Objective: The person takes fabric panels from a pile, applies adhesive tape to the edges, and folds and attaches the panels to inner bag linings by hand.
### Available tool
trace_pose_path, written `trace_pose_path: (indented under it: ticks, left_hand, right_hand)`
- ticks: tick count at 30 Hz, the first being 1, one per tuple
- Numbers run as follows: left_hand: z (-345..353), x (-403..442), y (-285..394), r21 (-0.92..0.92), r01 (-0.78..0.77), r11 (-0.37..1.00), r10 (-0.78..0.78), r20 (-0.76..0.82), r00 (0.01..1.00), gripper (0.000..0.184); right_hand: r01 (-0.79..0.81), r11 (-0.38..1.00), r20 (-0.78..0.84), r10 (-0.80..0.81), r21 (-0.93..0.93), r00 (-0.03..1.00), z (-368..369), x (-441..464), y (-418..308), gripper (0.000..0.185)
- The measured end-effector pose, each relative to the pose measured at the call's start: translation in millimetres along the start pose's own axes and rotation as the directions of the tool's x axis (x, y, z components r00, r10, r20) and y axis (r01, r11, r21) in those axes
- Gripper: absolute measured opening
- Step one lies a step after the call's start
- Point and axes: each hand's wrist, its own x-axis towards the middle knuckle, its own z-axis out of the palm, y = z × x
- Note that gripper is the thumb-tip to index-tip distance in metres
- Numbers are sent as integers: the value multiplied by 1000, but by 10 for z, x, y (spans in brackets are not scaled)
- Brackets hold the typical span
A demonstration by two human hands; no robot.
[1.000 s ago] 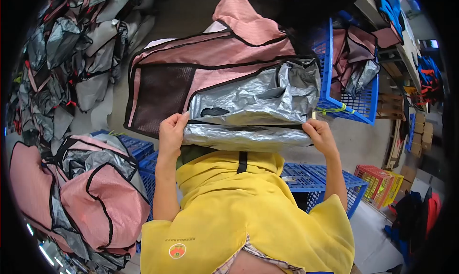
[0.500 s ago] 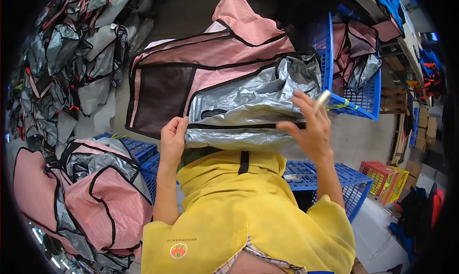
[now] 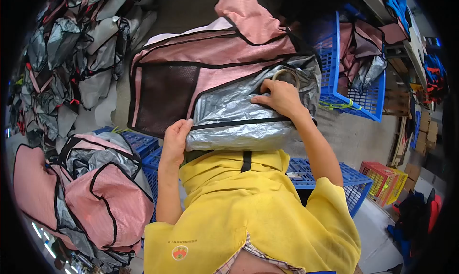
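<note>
A pink bag piece [image 3: 215, 51] with black binding, a dark mesh panel [image 3: 165, 94] and silver lining [image 3: 239, 102] lies spread in front of me. My left hand [image 3: 178, 135] is closed on the lining's near left edge, thumb and fingers pinching beside the black strip. On the right, my right hand [image 3: 283, 98] rests over the silver lining, thumb stretched to the left. Its curled fingers hold a pale ring [image 3: 288, 74], perhaps a tape roll; the grip is partly hidden.
More pink and silver bag pieces [image 3: 107, 200] are heaped at lower left beside blue crates [image 3: 138, 142]. Silver pieces [image 3: 95, 49] are piled at far left. A blue basket [image 3: 336, 63] holding pieces stands at right. Red and yellow crates [image 3: 380, 178] sit farther right.
My right hand has moved left and away from me onto the silver lining, bringing the pale ring with it. The lining lies flatter near the black strip. My left hand keeps its pinch.
</note>
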Motion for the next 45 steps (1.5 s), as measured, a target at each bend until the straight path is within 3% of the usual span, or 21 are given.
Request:
trace_pose_path:
  ticks: [8, 10, 12, 14, 16, 18, 20, 22, 24, 26, 28, 29, 31, 32, 34, 35, 36, 38, 39, 42, 45]
  left_hand:
    - [-68, 66, -67, -2, -16, 1000, 16, 66, 998, 20]
    - [-52, 7, -73, -5, -65, 998, 65, 54, 996, 21]
    - [-6, -202, 32, 293, -320, 901, 334, 2, 943, 14]
    - [-60, -413, 116, 339, -356, 871, 378, -1, 926, 7]
    - [-130, -559, 242, 575, -604, 552, 511, 339, 790, 8]
    - [-85, -709, 277, 636, -589, 499, 472, 370, 800, 20]
    - [-39, -811, 245, 635, -727, 260, 543, 526, 654, 28]
    - [-18, -910, 183, 661, -719, 217, 542, 531, 652, 33]
    - [38, -979, 131, 689, -707, 161, 491, 565, 663, 22]
    - [68, -1020, 104, 701, -698, 144, 493, 561, 665, 18]
    - [57, -1026, 117, 711, -699, 74, 470, 593, 654, 25]
    - [63, -1035, 136, 704, -706, 72, 470, 600, 647, 25]
    - [111, -1070, 217, 763, -635, 121, 405, 546, 734, 21]
    - [128, -1064, 297, 757, -641, 126, 407, 550, 729, 21]
    - [137, -1020, 471, 887, -450, 106, 192, 426, 884, 20]
    - [228, -917, 515, 891, -443, 102, 314, 394, 864, 25]
    - [361, -787, 584, 884, -456, 99, 307, 409, 859, 25]
    - [683, -501, 712, 760, -650, 28, 521, 543, 658, 27]
    - [810, -380, 652, 713, -701, 13, 538, 586, 606, 30]
    - [702, -214, 286, 716, -695, -69, 399, 658, 639, 29]
    - [542, -304, 213, 689, -722, 60, 521, 595, 611, 23]
  right_hand:
    - [-65, 997, -35, 66, 34, 997, -39, -104, -85, 50]
    - [15, 999, -134, -10, 38, 991, -5, -262, -104, 47]
    - [380, 919, -416, -387, -103, 823, -109, -509, -255, 48]
    - [474, 879, -294, -467, -49, 834, -158, -760, -406, 49]
    - [548, 836, -103, -543, 30, 834, -22, -983, -489, 46]
    - [511, 859, 255, -503, 36, 826, 215, -1206, -468, 37]
    - [578, 785, 88, -607, 223, 790, 352, -1392, -501, 24]
    - [592, 776, 118, -623, 217, 773, 209, -1451, -548, 24]
    - [655, 750, -325, -599, 94, 732, 101, -1367, -676, 29]
    - [635, 772, -336, -600, -5, 726, -23, -1114, -777, 36]
    - [442, 856, -276, -507, -266, 816, -36, -951, -804, 28]
    - [434, 859, -280, -502, -271, 818, 39, -989, -724, 28]
    - [456, 853, -84, -490, -255, 868, 290, -1115, -468, 25]
    - [520, 830, -125, -549, -203, 827, 303, -1174, -446, 24]
    - [533, 822, -116, -560, -202, 820, 368, -1349, -432, 24]
    - [519, 830, -119, -547, -205, 829, 376, -1405, -440, 24]
    - [532, 826, -137, -558, -186, 819, 384, -1459, -450, 24]
    - [526, 832, -166, -552, -175, 817, 395, -1534, -469, 25]
    - [523, 836, -183, -547, -166, 817, 405, -1559, -475, 25]
    - [460, 873, -233, -487, -164, 842, 464, -1676, -413, 27]
    - [291, 953, -372, -241, 85, 896, 511, -1871, -430, 33]
